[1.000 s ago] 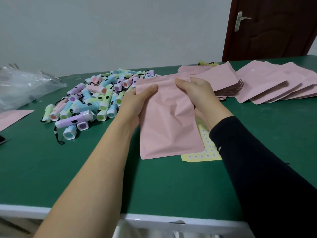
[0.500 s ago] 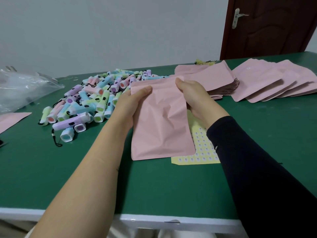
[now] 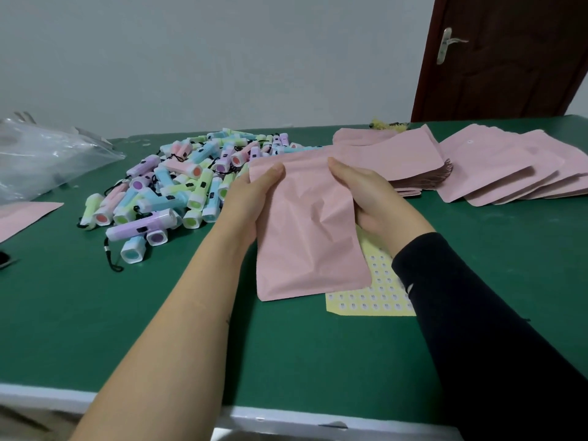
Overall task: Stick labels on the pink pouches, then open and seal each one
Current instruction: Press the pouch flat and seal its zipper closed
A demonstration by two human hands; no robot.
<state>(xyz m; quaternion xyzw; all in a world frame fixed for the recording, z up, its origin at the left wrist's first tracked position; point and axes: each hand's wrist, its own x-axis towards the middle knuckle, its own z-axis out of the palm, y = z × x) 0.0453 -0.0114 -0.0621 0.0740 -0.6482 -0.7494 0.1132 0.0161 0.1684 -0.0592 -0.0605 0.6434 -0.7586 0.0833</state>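
While both hands (image 3: 251, 202) (image 3: 369, 198) pinch its top, the creased matte pouch (image 3: 305, 237) hangs.

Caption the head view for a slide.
Left hand and right hand hold a pink pouch by its top edge, partly hiding a yellow label sheet on the green table.

small packing workroom, makeshift rather than industrial. evidence: one work table (image 3: 302, 361) with green covering and white front edge; bulk heap of pastel mini flashlights (image 3: 178, 192) lying loose on it; pink pouches (image 3: 496, 173) stacked and fanned out in quantity at far right; yellow sheet of small round labels (image 3: 372, 302); crumpled clear plastic bag (image 3: 44, 160) at left. behind: plain pale wall (image 3: 222, 58), dark wooden door (image 3: 515, 65) with lever handle.
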